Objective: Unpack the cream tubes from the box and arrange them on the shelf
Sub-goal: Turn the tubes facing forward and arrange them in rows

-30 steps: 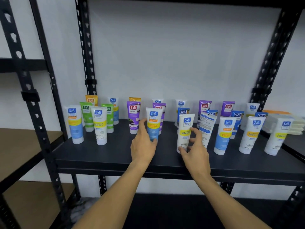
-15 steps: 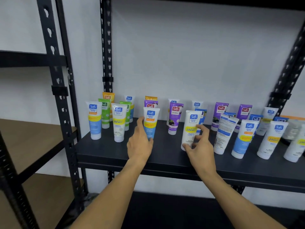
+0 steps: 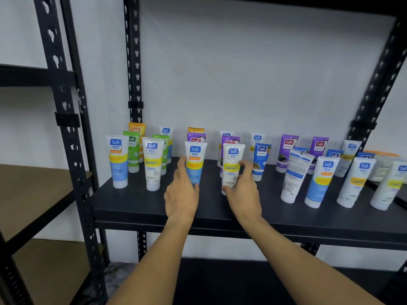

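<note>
Several cream tubes stand cap-down on the black shelf [image 3: 154, 208]. My left hand [image 3: 181, 192] holds a white and blue tube [image 3: 195, 159] at the front, index finger up its left side and thumb at its lower right. My right hand [image 3: 242, 190] grips a white and yellow tube [image 3: 232, 164] just to the right, thumb at its base and fingers round its right side. Two similar tubes [image 3: 117, 160] [image 3: 152, 165] stand at the front left. More tubes [image 3: 294, 175] line the front right. The box is not in view.
Purple, green and orange tubes [image 3: 287, 150] fill the back rows. Black perforated uprights [image 3: 66, 119] frame the rack on both sides. A wooden shelf [image 3: 28, 190] lies to the left. Pale stacked packs [image 3: 383, 168] sit at the far right of the shelf.
Both hands have slid their tubes leftwards along the front row. The view has swung left, so the whole shelf now sits further right in the frame.
</note>
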A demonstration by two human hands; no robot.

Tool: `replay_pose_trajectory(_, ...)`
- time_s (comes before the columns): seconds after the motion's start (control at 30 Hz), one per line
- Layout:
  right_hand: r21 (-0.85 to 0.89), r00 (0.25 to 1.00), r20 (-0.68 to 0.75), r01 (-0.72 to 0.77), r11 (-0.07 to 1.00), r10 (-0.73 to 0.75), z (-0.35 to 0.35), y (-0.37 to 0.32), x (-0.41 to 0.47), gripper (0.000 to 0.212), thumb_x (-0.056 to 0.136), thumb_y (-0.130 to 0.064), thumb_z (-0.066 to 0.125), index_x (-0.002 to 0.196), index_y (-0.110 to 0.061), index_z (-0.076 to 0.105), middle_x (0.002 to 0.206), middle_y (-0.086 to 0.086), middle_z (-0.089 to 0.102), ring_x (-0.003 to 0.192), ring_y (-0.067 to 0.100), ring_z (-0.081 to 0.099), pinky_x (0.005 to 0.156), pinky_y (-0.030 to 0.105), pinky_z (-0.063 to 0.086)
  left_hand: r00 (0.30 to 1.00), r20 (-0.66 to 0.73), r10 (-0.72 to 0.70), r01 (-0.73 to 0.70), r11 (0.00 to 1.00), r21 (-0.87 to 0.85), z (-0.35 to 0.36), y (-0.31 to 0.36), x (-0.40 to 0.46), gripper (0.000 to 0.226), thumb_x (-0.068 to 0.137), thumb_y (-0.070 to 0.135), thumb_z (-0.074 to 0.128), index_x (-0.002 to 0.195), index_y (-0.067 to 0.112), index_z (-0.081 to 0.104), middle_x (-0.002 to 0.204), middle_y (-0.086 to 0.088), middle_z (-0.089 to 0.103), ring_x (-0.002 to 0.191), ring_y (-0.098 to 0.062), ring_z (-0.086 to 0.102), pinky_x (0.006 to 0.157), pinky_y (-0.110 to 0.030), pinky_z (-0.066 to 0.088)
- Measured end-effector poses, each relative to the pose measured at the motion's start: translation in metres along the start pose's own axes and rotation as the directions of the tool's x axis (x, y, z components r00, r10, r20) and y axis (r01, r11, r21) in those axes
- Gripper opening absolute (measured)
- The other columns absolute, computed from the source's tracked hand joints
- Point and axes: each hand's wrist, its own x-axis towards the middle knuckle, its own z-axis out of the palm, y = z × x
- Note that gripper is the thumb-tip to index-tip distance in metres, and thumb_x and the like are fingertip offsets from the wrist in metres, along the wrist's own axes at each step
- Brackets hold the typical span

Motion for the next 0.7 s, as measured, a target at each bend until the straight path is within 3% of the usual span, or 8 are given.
replay_pose_trajectory(0.7, -0.070, 0.999, -0.007, -0.041, 0.997, 0.040, 0.0065, 0.0018, 0.0054, 0.082, 0.082, -0.009, 0.079, 0.139, -0.029, 0.023, 0.138, 0.004, 0.054, 0.124, 0.027, 0.057, 0.097, 0.047, 0.053, 0.999, 0.002, 0.044, -0.044, 0.992, 0.121, 0.0038, 0.0027, -0.0010, 0.087, 0.092, 0.025, 0.065, 0.151, 0.032, 0.001, 0.129, -0.007, 0.051, 0.102, -0.027, 0.064, 0.077, -0.042, 0.052)
